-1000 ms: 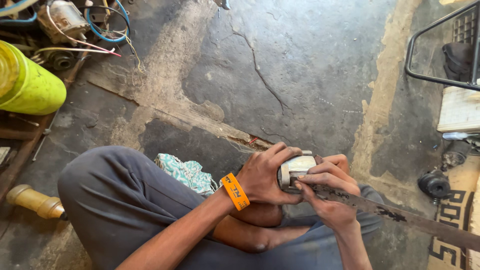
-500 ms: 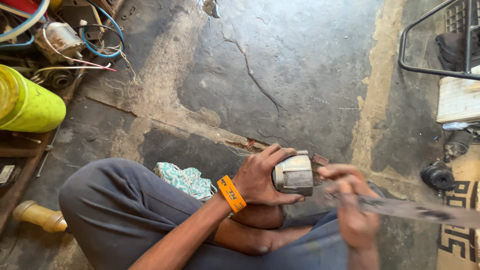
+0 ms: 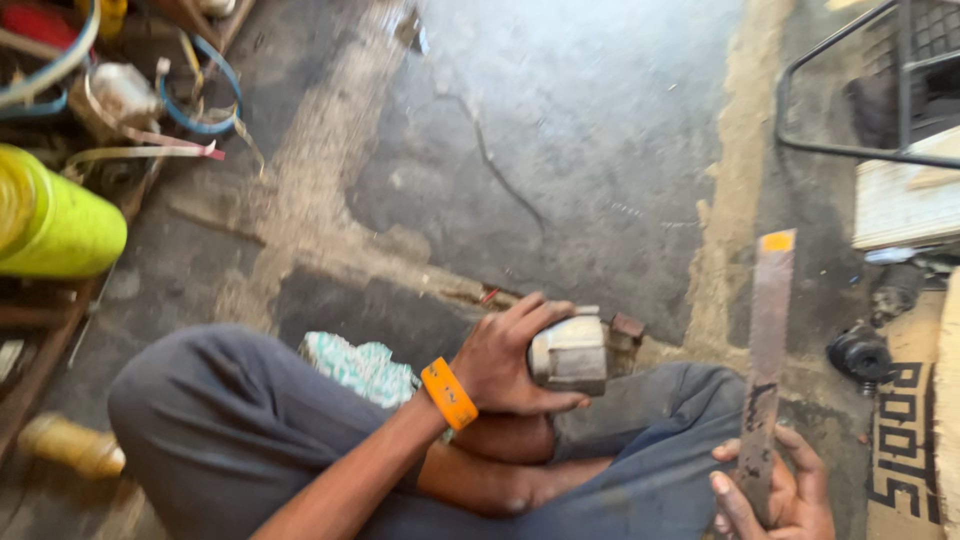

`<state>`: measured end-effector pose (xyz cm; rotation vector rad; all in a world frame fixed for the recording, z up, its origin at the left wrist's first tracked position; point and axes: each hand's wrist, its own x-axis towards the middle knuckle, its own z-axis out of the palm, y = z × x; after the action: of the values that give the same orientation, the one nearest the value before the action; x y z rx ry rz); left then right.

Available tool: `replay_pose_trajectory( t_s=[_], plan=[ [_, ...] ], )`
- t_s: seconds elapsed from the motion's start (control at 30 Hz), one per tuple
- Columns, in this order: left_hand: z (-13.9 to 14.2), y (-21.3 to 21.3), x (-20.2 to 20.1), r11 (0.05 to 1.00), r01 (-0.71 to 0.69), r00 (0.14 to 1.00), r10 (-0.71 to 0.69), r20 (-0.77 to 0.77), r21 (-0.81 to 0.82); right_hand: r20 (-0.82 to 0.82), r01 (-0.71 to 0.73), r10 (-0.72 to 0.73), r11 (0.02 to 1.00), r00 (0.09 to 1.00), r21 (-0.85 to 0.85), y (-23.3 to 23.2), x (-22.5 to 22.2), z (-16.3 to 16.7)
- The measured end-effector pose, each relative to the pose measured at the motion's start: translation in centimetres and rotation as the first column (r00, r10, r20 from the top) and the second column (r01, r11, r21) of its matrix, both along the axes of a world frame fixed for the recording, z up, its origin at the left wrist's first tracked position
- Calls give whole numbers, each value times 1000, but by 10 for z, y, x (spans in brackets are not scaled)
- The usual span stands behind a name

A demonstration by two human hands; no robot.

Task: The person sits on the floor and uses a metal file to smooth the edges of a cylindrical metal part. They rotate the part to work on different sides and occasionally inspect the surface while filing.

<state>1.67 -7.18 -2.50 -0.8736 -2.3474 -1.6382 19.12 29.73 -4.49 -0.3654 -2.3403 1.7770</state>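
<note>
Left hand (image 3: 500, 360) gripping grey metal block (image 3: 570, 352); right hand (image 3: 775, 490) clasping flat metal strip (image 3: 765, 350), standing upright, well right of block.

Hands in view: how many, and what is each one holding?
2. The left hand, with an orange wristband, grips a grey metal block over the lap. The right hand, at the bottom right, holds a flat metal strip upright. No others are visible.
</note>
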Motion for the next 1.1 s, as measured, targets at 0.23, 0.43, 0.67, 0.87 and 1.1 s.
replay_pose_trajectory(
  t_s=[0.23, 0.43, 0.67, 0.87, 1.1],
  plan=[
    [16, 6, 0, 999, 40, 998, -39, 55, -3, -111, -88, 82, 995, 990, -53, 42, -30, -41],
    [19, 9, 4, 998, 58, 994, -57, 94, -6, -80, 35, -36, 999, 996, -21, 82, -67, -8],
    [22, 7, 4, 997, 79, 989, -77, 126, -17, -69, 74, -74, 997, 995, -3, 73, -82, 6],
    [16, 10, -1, 993, 106, 973, -95, 212, -42, -7, 46, -46, 998, 999, -38, 54, -80, -5],
    [13, 10, -1, 993, 101, 973, -86, 216, -57, 33, 22, -20, 998, 999, -52, 41, -79, -11]
  ],
)
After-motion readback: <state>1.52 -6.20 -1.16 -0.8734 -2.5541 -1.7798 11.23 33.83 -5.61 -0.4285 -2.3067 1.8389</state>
